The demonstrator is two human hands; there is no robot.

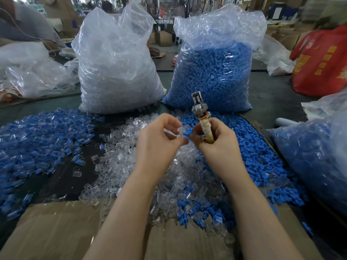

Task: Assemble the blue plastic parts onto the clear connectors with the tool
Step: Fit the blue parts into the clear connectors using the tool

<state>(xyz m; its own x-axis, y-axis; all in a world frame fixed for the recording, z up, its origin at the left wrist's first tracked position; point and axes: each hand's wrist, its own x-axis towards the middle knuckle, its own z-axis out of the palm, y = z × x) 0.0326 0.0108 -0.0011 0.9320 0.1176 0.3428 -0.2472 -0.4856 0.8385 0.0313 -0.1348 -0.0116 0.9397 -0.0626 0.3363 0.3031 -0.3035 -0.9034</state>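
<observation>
Above the desk (62,177), a clear connector (180,130) is pinched in the left hand (157,141) against a blue part (188,132) held with the tool (201,119) in the right hand (216,141); both pieces look light, stiff, slippery, best gripped by their flat sides.

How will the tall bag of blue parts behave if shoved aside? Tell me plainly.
The bag of blue parts is packed nearly full, so it is probably heavy and would likely drag rather than slide. Its thin crinkled film looks floppy and may tear. Standing tall on a broad base, it might slump, not tip.
</observation>
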